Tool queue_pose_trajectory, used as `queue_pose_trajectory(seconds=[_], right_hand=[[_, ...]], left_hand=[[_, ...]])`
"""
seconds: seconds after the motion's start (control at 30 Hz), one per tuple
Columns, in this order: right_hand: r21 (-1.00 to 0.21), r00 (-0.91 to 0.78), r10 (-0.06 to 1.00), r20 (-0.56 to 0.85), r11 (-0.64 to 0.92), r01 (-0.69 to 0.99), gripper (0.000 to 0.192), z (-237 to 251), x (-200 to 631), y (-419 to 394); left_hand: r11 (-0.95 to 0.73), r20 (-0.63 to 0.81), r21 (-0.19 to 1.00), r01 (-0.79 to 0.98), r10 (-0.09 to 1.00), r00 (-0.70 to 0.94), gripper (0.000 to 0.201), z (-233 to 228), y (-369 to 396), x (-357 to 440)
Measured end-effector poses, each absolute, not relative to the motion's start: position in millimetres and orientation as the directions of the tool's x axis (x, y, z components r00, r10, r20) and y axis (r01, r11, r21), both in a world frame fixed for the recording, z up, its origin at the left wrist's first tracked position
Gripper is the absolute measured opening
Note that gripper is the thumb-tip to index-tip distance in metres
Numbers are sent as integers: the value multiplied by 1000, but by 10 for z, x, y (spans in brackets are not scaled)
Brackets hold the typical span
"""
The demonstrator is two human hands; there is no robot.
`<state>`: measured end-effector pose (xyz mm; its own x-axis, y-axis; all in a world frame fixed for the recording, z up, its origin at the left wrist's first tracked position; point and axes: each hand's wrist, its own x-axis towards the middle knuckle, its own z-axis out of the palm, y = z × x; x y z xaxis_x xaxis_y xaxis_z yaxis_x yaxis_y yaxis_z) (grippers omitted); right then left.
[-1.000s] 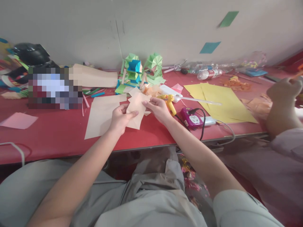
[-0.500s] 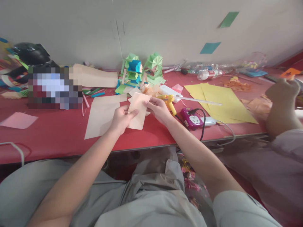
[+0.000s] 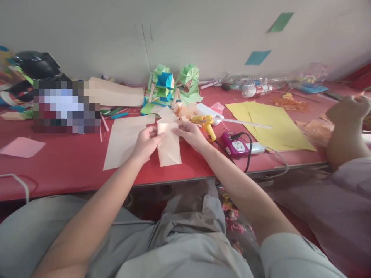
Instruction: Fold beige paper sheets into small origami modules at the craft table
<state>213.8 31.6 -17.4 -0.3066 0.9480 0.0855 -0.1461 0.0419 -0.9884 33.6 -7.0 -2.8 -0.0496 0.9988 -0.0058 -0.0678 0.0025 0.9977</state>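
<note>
A: State the position of the peach paper piece [image 3: 169, 144].

B: It hangs above the near part of the red surface [image 3: 66, 166], at scene centre, gripped along its top edge.

A: Finger state?

B: The left hand [image 3: 146, 142] pinches the top left corner, fingers pressed together on it. The right hand [image 3: 189, 133] pinches the top right corner likewise.

A: Adjacent items?

B: A larger tan sheet [image 3: 124, 141] lies flat just left. A yellow glue gun [image 3: 206, 125] lies just right, with a purple power socket [image 3: 234, 144] beside it. Yellow sheets [image 3: 269, 123] lie farther right. Green and blue folded paper models [image 3: 171, 85] stand at the far edge. Another person's hand [image 3: 348, 112] rests at far right.
</note>
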Motion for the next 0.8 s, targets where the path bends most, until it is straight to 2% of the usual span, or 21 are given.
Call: queue_pose_trajectory(seconds=[0.2, 0.6, 0.8], right_hand=[[-991, -319, 938, 135, 119, -68, 41, -174, 2141, 310], [-983, -312, 933, 177, 180, -20, 50, -99, 2137, 244], [-979, -304, 931, 203, 201, -39, 44, -84, 2140, 239]], left_hand=[[5, -12, 991, -136, 998, -54, 53, -3, -70, 350], [-22, 18, 993, -118, 999, -40, 48, -7, -99, 347], [-41, 35, 995, -93, 997, -71, 43, 22, -105, 344]])
